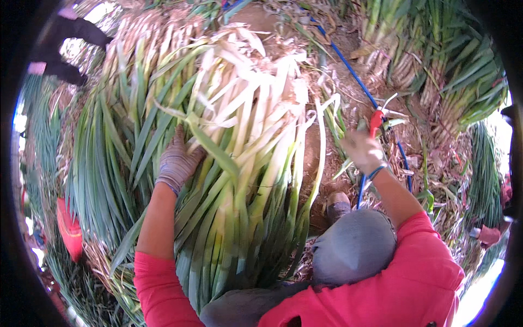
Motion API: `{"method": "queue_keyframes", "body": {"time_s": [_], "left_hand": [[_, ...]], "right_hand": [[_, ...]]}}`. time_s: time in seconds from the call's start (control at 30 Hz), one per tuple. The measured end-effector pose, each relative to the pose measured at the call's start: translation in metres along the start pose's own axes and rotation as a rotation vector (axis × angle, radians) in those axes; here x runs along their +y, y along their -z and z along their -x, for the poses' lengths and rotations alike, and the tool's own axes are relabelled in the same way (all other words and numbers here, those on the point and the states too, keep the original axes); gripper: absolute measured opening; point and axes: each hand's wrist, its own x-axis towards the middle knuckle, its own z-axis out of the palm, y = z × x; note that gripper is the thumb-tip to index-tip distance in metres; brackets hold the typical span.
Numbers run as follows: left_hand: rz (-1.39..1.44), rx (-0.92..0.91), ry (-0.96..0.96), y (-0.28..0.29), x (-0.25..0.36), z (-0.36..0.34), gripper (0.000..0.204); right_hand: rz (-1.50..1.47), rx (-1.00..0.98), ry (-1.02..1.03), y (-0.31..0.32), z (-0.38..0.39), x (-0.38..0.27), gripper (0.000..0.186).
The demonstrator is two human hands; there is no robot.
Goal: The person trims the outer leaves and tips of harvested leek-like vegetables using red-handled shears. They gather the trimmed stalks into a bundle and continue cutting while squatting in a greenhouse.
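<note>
A broad pile of green onions (229,141) lies before me, white stalk ends away from me and green leaves toward me. My left hand (181,162), in a pale striped glove, rests among the leaves on the left part of the pile. Its fingers stretch forward and its thumb is apart, with some fingertips hidden by leaves. To the right of the pile, my gloved right hand (361,150) is smeared by motion over bare soil, so its fingers cannot be made out. Just beyond it is a small red object (376,121) of unclear kind.
A blue cord (348,65) runs along the soil on the right. Tied onion bundles (441,65) stand at the far right. A red cone-shaped item (69,229) sits at the left. Another person's dark-clothed legs (71,46) show at the far left. Dry leaf litter covers the ground.
</note>
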Motion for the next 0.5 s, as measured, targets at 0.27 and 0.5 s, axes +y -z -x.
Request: {"method": "queue_keyframes", "body": {"time_s": [0.27,0.5], "left_hand": [[0.857,-0.064,0.019,-0.042,-0.025,-0.060,0.052],[0.652,-0.008,-0.012,-0.052,-0.051,-0.078,0.073]], "right_hand": [[-0.674,-0.081,-0.134,-0.067,-0.002,-0.004,0.058],[-1.352,-0.382,-0.285,-0.126,-0.038,-0.021,0.078]]}}
